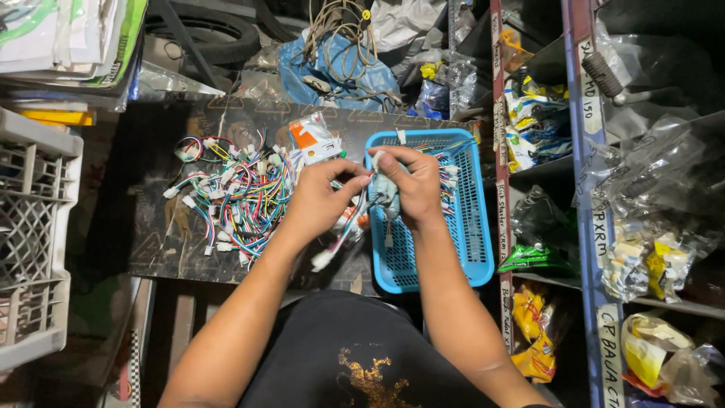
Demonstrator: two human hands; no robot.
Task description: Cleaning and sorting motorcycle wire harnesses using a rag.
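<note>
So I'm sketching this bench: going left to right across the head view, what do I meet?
White plastic crate → pile of coloured wire harnesses → left hand → right hand → blue basket → shelves of bagged parts.

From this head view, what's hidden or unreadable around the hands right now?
- Right hand covers most of the pale bundle it grips.
- Left hand hides where its fingers pinch the wire harness.
- Blue basket: contents behind the hands unseen.
- Loose wire pile: single connectors too small.
</note>
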